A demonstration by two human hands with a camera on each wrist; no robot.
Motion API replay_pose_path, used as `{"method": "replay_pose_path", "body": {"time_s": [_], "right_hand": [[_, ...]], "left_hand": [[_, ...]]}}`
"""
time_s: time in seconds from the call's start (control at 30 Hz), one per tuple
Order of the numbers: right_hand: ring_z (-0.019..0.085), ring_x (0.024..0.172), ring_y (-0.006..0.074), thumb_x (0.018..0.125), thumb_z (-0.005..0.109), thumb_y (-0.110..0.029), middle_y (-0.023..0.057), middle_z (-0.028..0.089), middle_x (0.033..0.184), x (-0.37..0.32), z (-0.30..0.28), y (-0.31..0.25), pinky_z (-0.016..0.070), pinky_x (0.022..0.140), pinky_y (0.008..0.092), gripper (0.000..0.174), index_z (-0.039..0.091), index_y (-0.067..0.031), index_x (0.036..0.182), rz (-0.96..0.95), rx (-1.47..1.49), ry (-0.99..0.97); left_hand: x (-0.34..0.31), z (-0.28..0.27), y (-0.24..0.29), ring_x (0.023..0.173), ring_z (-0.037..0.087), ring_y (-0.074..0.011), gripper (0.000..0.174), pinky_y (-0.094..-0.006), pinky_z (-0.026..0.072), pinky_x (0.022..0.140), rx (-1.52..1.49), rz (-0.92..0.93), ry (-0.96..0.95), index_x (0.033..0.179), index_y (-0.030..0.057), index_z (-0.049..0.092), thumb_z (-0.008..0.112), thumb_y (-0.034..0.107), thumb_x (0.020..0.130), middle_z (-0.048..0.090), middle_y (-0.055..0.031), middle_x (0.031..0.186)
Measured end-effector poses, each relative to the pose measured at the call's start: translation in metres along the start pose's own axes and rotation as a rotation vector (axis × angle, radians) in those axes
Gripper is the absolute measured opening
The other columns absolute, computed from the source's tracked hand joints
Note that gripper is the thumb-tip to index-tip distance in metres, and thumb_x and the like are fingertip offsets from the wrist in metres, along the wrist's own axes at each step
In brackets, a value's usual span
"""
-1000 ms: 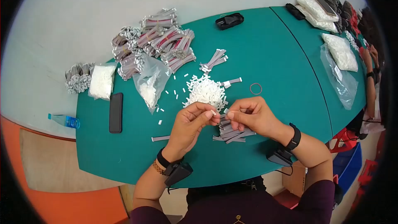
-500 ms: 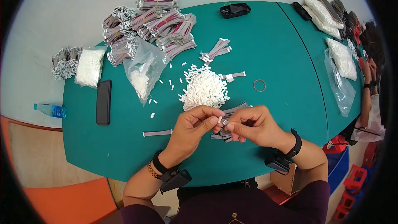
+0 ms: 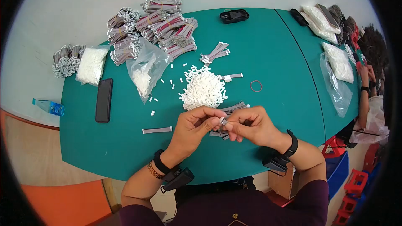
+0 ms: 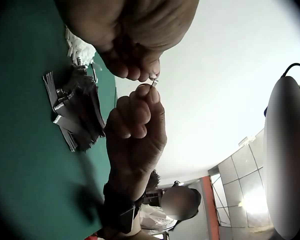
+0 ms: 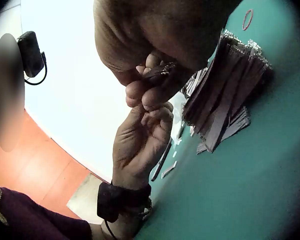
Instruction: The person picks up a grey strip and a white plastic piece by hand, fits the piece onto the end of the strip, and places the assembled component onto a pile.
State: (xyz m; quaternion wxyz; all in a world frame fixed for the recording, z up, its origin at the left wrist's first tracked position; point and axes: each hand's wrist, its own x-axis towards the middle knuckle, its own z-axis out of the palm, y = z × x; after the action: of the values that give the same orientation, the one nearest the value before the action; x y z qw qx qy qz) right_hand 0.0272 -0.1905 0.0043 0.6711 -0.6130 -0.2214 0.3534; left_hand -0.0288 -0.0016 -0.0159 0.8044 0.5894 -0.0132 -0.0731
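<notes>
My left hand (image 3: 188, 132) pinches a small white plastic connector piece (image 3: 221, 119) between thumb and forefinger. Facing it, my right hand (image 3: 257, 127) grips a short grey ribbon cable (image 5: 157, 72), its end at the white piece. In the left wrist view the two sets of fingertips meet tip to tip around the small parts. Most of the cable is hidden inside the right hand's curled fingers. Below and behind the hands lies a stack of grey ribbon cables (image 5: 222, 95). Just beyond the hands rises a heap of white connector pieces (image 3: 203, 88).
On the green table (image 3: 284, 100) lie a single ribbon cable (image 3: 157, 130), a red rubber band (image 3: 256, 86) and a black phone (image 3: 104, 100). A clear bag (image 3: 144, 73) of white pieces and bundled cables (image 3: 167, 25) stand at the back left. Another person's arm (image 3: 363, 96) is at far right.
The cable end in my right hand has come up to the white connector piece in my left; they were apart a second ago. The head view has shifted slightly.
</notes>
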Motion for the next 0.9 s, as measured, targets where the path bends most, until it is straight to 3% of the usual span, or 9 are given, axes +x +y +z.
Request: {"method": "replay_pose_path", "body": {"time_s": [0.9], "right_hand": [[0.052, 0.056, 0.0041, 0.088, 0.058, -0.01, 0.0016, 0.06, 0.068, -0.0012, 0.0002, 0.0032, 0.0395, 0.048, 0.0176, 0.011, 0.064, -0.0022, 0.085, -0.016, -0.016, -0.006]], "left_hand": [[-0.0009, -0.0002, -0.0013, 0.075, 0.053, -0.0103, 0.018, -0.0229, 0.0442, 0.069, -0.098, -0.039, -0.042, 0.101, -0.0033, 0.059, 0.058, 0.01, 0.088, 0.061, -0.0069, 0.088]]}}
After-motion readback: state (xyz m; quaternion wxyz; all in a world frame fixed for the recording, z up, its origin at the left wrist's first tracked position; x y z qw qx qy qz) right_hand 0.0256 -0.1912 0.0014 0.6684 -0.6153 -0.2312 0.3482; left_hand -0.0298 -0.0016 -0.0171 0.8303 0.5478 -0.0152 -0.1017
